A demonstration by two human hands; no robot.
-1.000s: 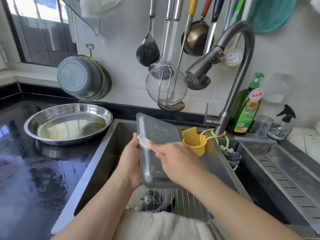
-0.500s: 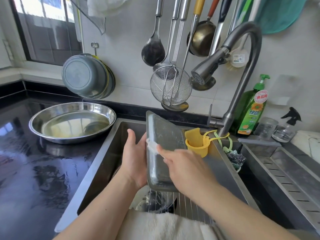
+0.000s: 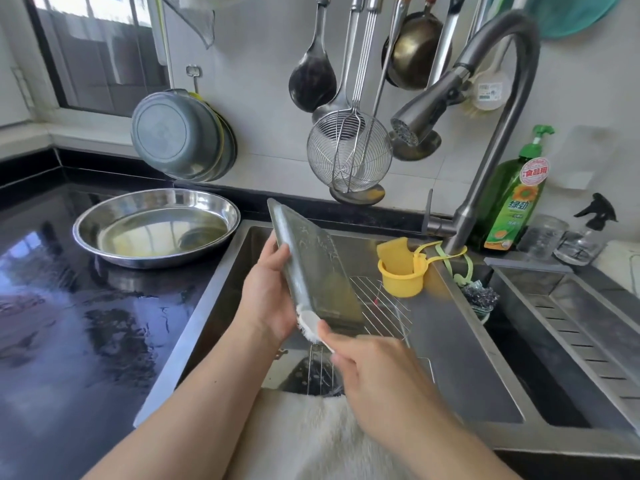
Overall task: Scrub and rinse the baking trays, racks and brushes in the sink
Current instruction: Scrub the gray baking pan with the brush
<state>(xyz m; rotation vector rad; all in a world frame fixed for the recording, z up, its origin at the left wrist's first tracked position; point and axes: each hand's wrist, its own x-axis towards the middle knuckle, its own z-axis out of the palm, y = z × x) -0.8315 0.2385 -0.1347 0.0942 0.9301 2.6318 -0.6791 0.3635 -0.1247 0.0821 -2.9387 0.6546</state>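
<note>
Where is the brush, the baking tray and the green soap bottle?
brush [image 3: 309, 323], head view, on its white bristle head.
baking tray [image 3: 313, 268], head view, middle of its grey underside.
green soap bottle [image 3: 512, 206], head view, on its front label.

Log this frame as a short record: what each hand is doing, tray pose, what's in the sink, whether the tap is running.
left hand: grips the tray's left edge
right hand: holds the brush, bristles at the tray's lower left corner
tray: tilted steeply over the sink, nearly edge-on to the camera
sink: wire rack lies behind and below the tray
tap: no water visible
sponge holder: yellow, hangs from the tap base
counter: round steel pan left of the sink
</note>
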